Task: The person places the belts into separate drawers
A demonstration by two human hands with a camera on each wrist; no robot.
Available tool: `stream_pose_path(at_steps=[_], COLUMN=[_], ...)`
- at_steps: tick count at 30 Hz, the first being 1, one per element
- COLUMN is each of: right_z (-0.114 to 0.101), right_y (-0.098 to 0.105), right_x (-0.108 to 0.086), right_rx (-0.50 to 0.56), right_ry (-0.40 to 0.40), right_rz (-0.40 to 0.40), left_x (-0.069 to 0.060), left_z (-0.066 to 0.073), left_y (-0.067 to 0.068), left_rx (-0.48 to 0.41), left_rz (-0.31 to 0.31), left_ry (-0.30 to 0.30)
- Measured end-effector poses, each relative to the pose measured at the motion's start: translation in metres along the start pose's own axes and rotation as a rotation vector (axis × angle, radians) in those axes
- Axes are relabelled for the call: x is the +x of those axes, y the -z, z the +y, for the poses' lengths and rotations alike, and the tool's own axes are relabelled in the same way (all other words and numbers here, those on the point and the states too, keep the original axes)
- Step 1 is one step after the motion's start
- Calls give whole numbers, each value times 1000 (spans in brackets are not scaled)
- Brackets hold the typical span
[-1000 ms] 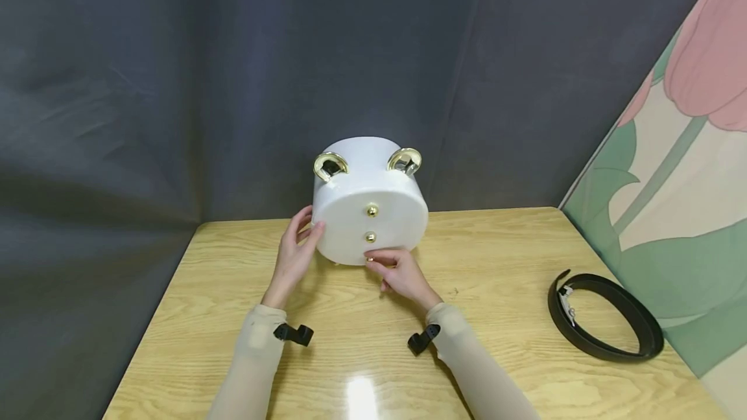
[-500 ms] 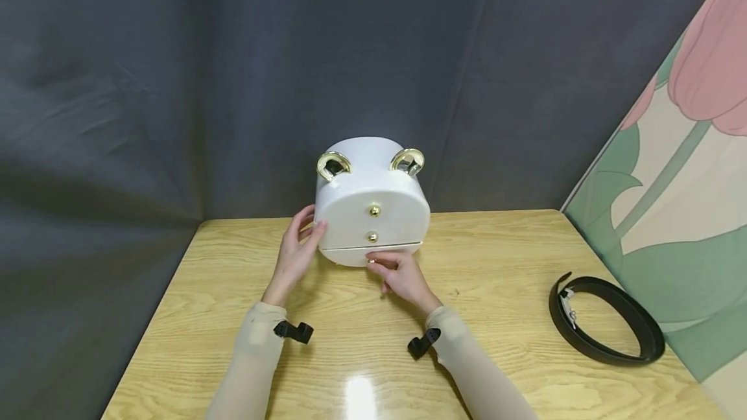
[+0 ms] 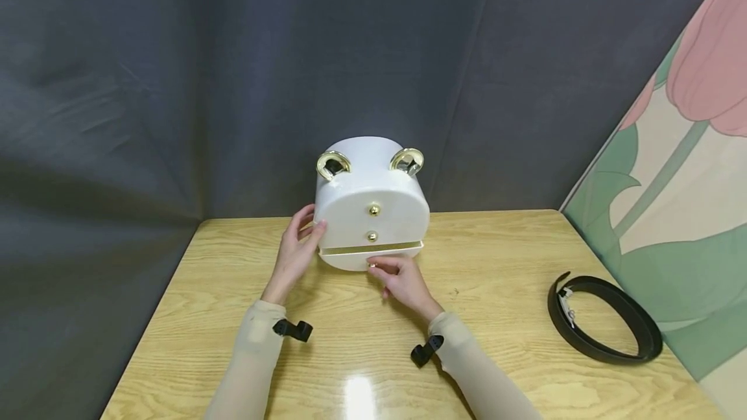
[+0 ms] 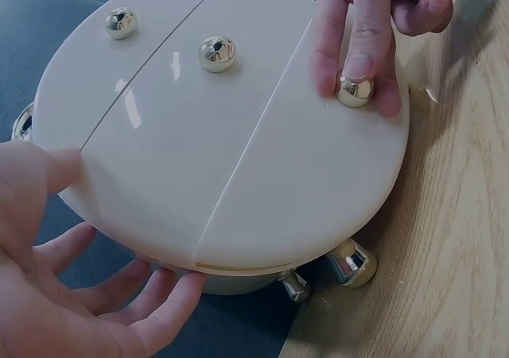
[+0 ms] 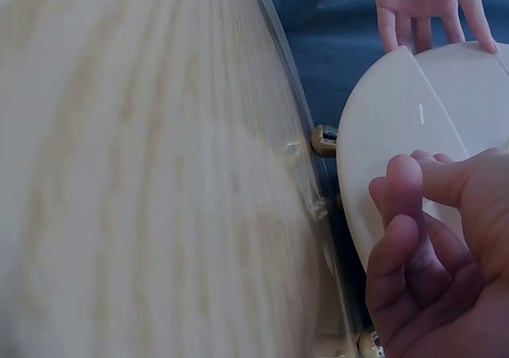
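A round white box point(image 3: 350, 216) with two gold ear-like rings on top stands at the back of the table. Its bottom drawer point(image 3: 344, 260) sticks out a little, with a gap above its front. The right hand point(image 3: 404, 280) pinches the gold knob point(image 4: 355, 90) of that drawer between thumb and fingers. Against the box's left side rests the left hand point(image 3: 296, 255), thumb at the front edge and fingers around the side. Two more gold knobs show on the upper fronts, and gold feet point(image 4: 351, 264) appear under the box in the left wrist view.
A coiled black belt point(image 3: 633, 306) with a silver buckle lies at the right of the wooden table point(image 3: 222, 316). Behind the table hangs a dark curtain point(image 3: 362, 50); a flowered panel point(image 3: 677, 199) stands along the right side.
The bottom drawer has come from closed to slightly out toward the person, the right hand moving with its knob. The left hand has stayed at the box's side.
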State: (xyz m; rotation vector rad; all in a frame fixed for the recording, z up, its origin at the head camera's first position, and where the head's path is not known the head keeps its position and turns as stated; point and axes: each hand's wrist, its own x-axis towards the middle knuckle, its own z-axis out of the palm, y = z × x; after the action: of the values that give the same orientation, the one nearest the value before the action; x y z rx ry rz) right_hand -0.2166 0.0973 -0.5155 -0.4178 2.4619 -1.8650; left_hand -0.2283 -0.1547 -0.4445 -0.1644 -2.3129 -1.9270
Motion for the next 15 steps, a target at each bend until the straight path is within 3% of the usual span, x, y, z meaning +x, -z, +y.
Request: stream_pose_path(at_steps=[15], right_z=[-4], right_y=[1], right_x=[-14], right_rx=[29], right_ry=[-36], right_rz=[-39], left_x=[-1], left_z=[2], left_y=[-1], left_rx=[-14], left_rz=[15], left_ry=[6])
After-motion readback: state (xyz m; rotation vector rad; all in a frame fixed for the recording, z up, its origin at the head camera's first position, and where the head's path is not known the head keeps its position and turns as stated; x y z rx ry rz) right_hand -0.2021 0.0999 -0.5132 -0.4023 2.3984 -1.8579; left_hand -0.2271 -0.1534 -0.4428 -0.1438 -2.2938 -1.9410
